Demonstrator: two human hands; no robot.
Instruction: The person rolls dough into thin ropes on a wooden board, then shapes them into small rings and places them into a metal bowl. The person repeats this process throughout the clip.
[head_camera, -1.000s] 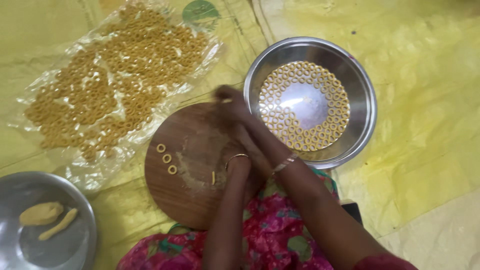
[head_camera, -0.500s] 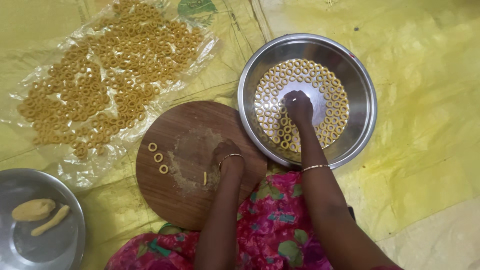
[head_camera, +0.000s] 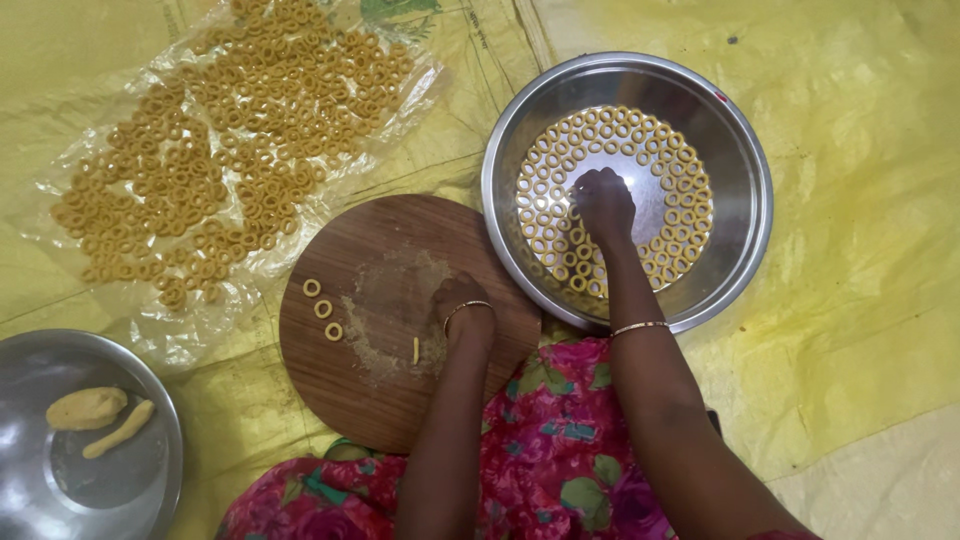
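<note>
1. The right hand (head_camera: 603, 203) now sits over the ring-lined floor of the large steel bowl (head_camera: 745, 190). A second ago both hands were together on the round wooden board (head_camera: 350, 370); half a second ago the right had already reached the bowl. So it appears one more ring is being set down among the dough rings in the bowl (head_camera: 680, 190), and the board work is paused.
2. The fingers of the right hand are curled downward, tips on or just above the bowl's floor; from above I cannot tell whether they hold a ring or have let it go.
3. The left hand (head_camera: 462, 305) rests on the board at its right side, loosely closed, seemingly holding nothing, though its fingertips are hidden.
4. Just left of it lies a short dough strip (head_camera: 416, 350), long axis running nearly away from the person, ends pointing up and down in the view.
5. Three finished rings (head_camera: 322, 308) lie flat in a slanted row on the board's left side.
6. Many fried-looking rings cover the plastic sheet (head_camera: 60, 180); a smaller steel bowl (head_camera: 150, 480) holds two dough lumps.
</note>
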